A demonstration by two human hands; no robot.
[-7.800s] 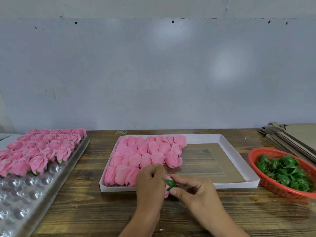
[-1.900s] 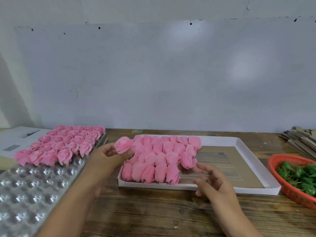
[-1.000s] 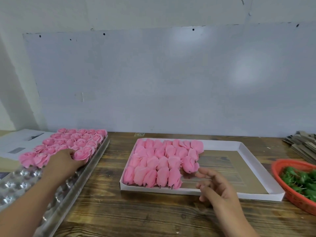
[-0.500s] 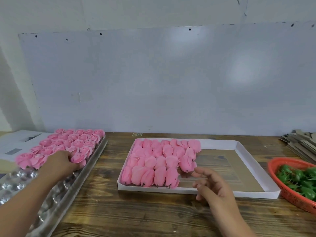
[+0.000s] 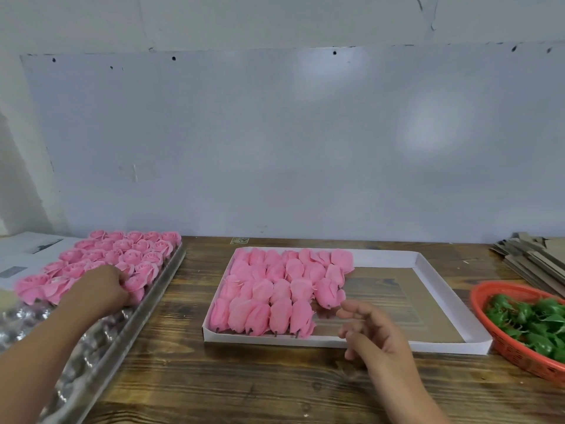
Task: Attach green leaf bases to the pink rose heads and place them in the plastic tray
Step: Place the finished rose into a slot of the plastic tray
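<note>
So, the left hand [image 5: 102, 289] is seen reaching over the clear plastic tray [image 5: 101, 335] on the left side of the wooden table [image 5: 244, 387], with its fingers curled down onto a finished rose [image 5: 136, 286] at the near edge of the filled rows. Whether that rose is actually gripped or just pressed into its pocket can't be told, since the fingertips are hidden behind the back of the hand. The far part of the tray is packed with upright pink roses [image 5: 128, 252], while the near pockets are seen bare and shiny.

The right hand [image 5: 371, 332] is held just above the front rim of the white cardboard box [image 5: 443, 344] in the middle, fingers loosely spread and a bit curled, nothing held in it. Right beside its fingertips a loose rose head [image 5: 327, 293] is lying at the edge of the pile. The rest of the bare rose heads [image 5: 272, 289] are laid on their sides in rows across the left half of the box, and the right half shows bare brown bottom.

Off to the right, the green leaf bases [image 5: 532, 319] are heaped in an orange basket [image 5: 513, 353], partly cut off by the frame edge. Some stacked cardboard sheets [image 5: 532, 258] are seen behind it, and a sheet of paper [image 5: 27, 255] is lying at the far left.
</note>
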